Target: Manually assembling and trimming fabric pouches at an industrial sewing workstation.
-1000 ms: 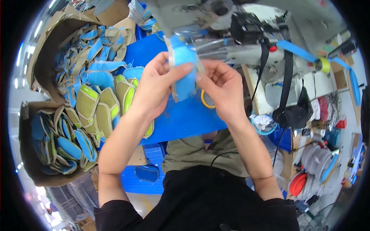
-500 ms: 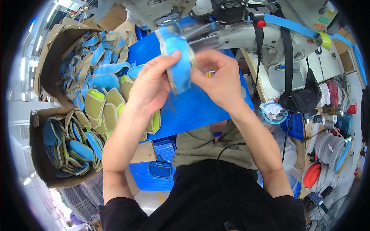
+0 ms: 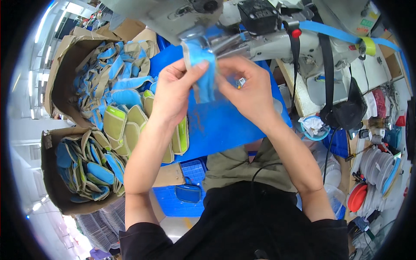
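You held the blue fabric piece (image 3: 203,69) up at about twelve o'clock, right against the sewing machine (image 3: 242,26), and both hands were closed on it in a pinch: your left hand (image 3: 175,93) gripped its left edge with the thumb laid across the front near the top, while your right hand (image 3: 247,89) nipped its right edge between thumb and fingers. Held that way from both sides, the piece hung flat and taut, its top edge meeting the machine's head, which looks like the reason for the two-handed grip. Below your hands lay the blue work surface (image 3: 225,130), and on its left part, at about nine o'clock from the piece, a loose row of green-and-tan padded pieces (image 3: 130,125) sat within easy reach of your left hand. At ten o'clock an open cardboard box (image 3: 65,60) was heaped with blue and tan cut pieces, spilling toward the board. At eight o'clock a second cardboard box (image 3: 52,182) held similar blue, tan and green pieces packed on edge. A blue plastic crate (image 3: 182,190) stood at six o'clock, beside your knees; what it held I could not tell.
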The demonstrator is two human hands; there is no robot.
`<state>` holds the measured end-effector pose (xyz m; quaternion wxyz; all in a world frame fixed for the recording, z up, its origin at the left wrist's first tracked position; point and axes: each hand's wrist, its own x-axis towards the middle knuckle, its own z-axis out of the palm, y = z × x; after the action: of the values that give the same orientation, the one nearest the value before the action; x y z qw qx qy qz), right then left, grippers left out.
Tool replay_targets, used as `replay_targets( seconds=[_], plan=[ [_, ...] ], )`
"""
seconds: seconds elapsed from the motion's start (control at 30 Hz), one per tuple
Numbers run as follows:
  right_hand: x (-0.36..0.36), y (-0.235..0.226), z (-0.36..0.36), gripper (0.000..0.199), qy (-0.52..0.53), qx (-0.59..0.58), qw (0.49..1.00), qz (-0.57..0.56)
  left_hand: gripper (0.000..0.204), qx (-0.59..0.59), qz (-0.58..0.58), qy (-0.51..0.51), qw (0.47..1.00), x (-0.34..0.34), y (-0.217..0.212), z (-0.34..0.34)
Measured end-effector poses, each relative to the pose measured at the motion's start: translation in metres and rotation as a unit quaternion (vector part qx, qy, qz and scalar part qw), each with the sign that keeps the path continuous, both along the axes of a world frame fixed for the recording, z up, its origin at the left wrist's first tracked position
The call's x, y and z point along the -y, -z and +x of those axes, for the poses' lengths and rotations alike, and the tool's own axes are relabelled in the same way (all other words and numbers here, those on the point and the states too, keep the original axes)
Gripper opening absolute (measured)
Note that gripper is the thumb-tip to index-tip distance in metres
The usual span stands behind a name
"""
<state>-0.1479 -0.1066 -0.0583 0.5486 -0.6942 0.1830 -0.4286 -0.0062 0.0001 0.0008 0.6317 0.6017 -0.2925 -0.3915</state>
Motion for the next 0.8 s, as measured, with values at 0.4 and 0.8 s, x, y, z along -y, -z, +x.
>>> replay_targets(
  seconds=[0.4,0.8],
  plan=[
    [0.004,0.023,0.004,0.018,0.042,0.082,0.991,-0.096,0.024,-0.103,0.019,0.035,0.994,-0.006,-0.002,0.007],
    [0.001,0.025,0.005,0.016,-0.021,0.093,0.995,-0.029,0.025,0.168,-0.036,-0.017,0.985,-0.006,0.018,0.004]
  ],
)
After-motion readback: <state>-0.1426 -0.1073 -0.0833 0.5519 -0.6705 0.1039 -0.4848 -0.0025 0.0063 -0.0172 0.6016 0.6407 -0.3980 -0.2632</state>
